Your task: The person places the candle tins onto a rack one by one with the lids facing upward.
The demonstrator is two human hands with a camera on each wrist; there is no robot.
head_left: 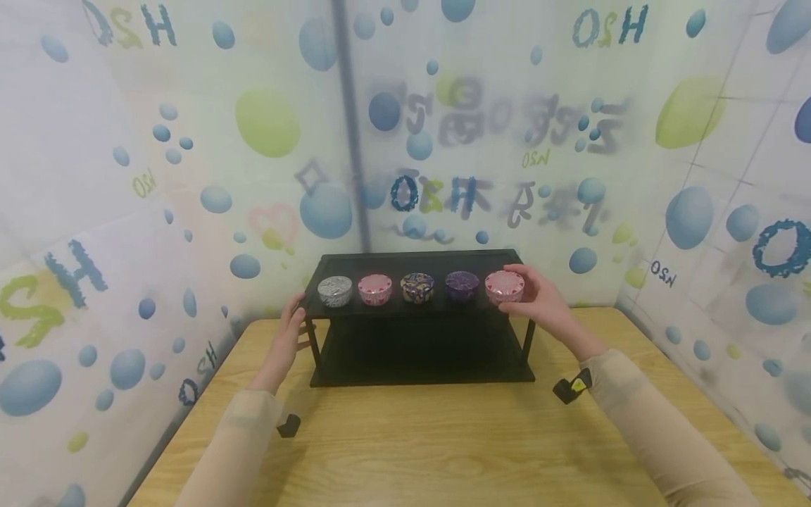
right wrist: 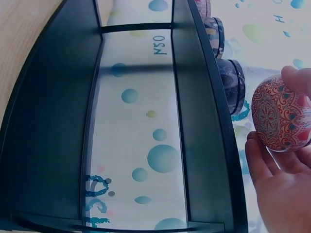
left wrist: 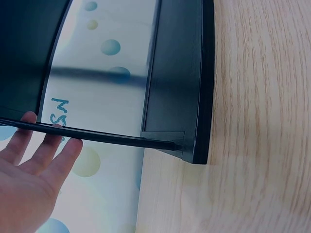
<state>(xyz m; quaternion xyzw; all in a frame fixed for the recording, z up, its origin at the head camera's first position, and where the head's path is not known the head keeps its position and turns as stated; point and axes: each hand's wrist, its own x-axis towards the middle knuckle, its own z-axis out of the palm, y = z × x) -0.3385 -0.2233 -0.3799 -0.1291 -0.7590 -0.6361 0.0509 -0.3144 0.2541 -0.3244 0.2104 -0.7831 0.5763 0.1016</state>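
Observation:
A black two-tier shelf (head_left: 421, 264) stands on the table. At its right end, my right hand (head_left: 541, 304) grips a round pink tin (head_left: 505, 284) between thumb and fingers. In the right wrist view the tin (right wrist: 278, 114) shows a red-orange mandala pattern and appears raised off the shelf top. On the top tier sit a silver-grey tin (head_left: 334, 291), another pink tin (head_left: 375, 289), a dark multicoloured tin (head_left: 417, 288) and a purple tin (head_left: 462, 286). My left hand (head_left: 286, 341) touches the left end of the shelf; its fingers (left wrist: 68, 153) extend behind the thin post (left wrist: 112, 137).
The shelf's lower tier (head_left: 418, 348) is a dark board resting on the wooden table (head_left: 405, 436). A white curtain (head_left: 266, 190) with blue and green dots hangs close behind and on both sides. Black wrist cameras (head_left: 572, 386) are strapped to the sleeves.

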